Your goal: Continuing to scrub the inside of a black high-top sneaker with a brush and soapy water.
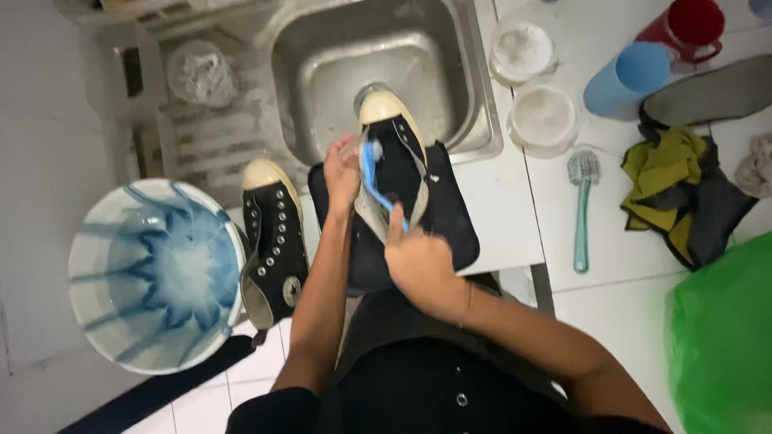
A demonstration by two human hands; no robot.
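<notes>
A black high-top canvas shoe (394, 161) with a cream rubber toe cap was held at the front edge of a steel sink (322, 72), its toe pointing into the basin and its sides spread wide open, so that the pale lining and tongue were shown. A blue toothbrush (374, 181) was laid along the opened inside of the shoe.

The right hand (418, 261) was set at the heel end, its fingers clenched around the toothbrush handle, with the forearm running back toward the lower right. The left hand (342, 169) was reached forward over the left side of the shoe, its fingers grasping the upper near the eyelets; the arm was stretched almost straight.

Just beside it, to the left, the second black shoe (273, 241) was lying on the white tiled worktop (498, 209), with a round pale patch seen at its ankle and a row of metal eyelets along the opening. Further left a white bucket (157, 273) streaked with blue was placed.

To the right of the sink two round clear lidded tubs (535, 84) were stood, and near them a teal scrubbing brush (582, 209) was laid. Beyond that a blue cup (627, 80), a red cup (687, 28), a heap of yellow and grey cloth (683, 201) and a green plastic bag (724, 337) were seen.
</notes>
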